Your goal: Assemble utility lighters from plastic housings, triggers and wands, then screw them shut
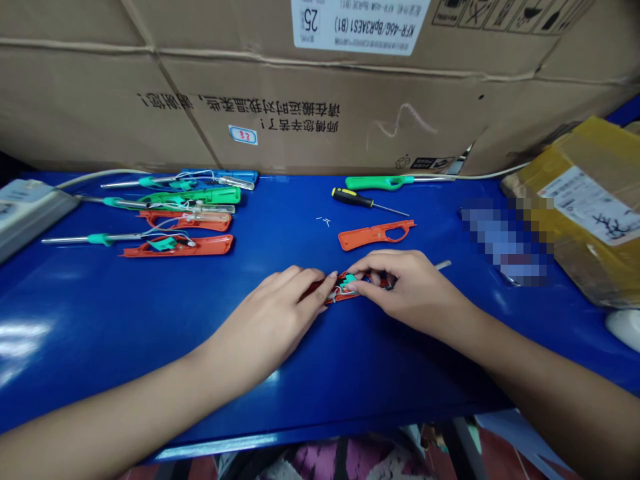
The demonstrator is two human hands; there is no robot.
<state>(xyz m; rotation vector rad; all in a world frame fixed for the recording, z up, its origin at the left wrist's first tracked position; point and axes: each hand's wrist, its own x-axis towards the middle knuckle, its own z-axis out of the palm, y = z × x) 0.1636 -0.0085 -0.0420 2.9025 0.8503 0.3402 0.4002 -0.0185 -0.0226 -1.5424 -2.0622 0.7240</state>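
An orange lighter half-shell lies on the blue table in front of me, with white wires and a green trigger inside it. My left hand grips its left end, fingers closed around the shell. Over its right part, my right hand pinches at the green trigger with thumb and forefinger. A metal tube end sticks out beyond the right hand. Just behind lies a separate orange cover half. The hands hide much of the shell.
Several opened lighters lie at the left. A yellow-black screwdriver, a closed green lighter and small white bits are farther back. A large cardboard box borders the back; a taped parcel stands right, a power strip left.
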